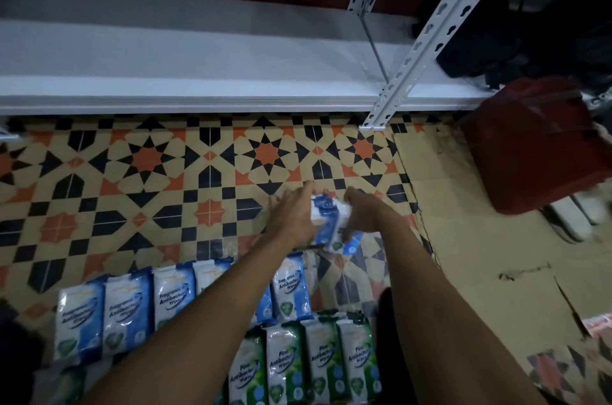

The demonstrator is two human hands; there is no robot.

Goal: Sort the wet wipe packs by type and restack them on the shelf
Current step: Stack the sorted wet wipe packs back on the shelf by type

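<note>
Left hand (pixel 291 215): centre of the frame, arm reaching in from the lower left; fingers spread flat against the left side of the held blue packs.
Right hand (pixel 361 215): just right of centre, arm reaching in from the lower right; fingers curled round the right side of the same packs.
Held blue packs (pixel 331 222): a small bundle of blue-and-white wet wipe packs, clasped between both hands above the floor, blurred; the count cannot be told.
Blue row (pixel 132 305): lower left, blue "Fragrance Free Antibacterial Wipes" packs lying side by side on the floor, partly hidden behind the left forearm.
Green row (pixel 318 361): lower centre, green "Pine Antibacterial Wipes" packs side by side, just below the right end of the blue row.
Shelf (pixel 182 73): white board across the upper half of the frame, with perforated white uprights (pixel 427 40) at upper right.
Floor (pixel 149 166): patterned tiles in black, orange and cream.
Cardboard (pixel 463 239): flattened sheets at right, on the floor.
Red bag (pixel 536 143): right edge, beside the shelf end.
Dark bags (pixel 530 33): upper right, behind the uprights.
</note>
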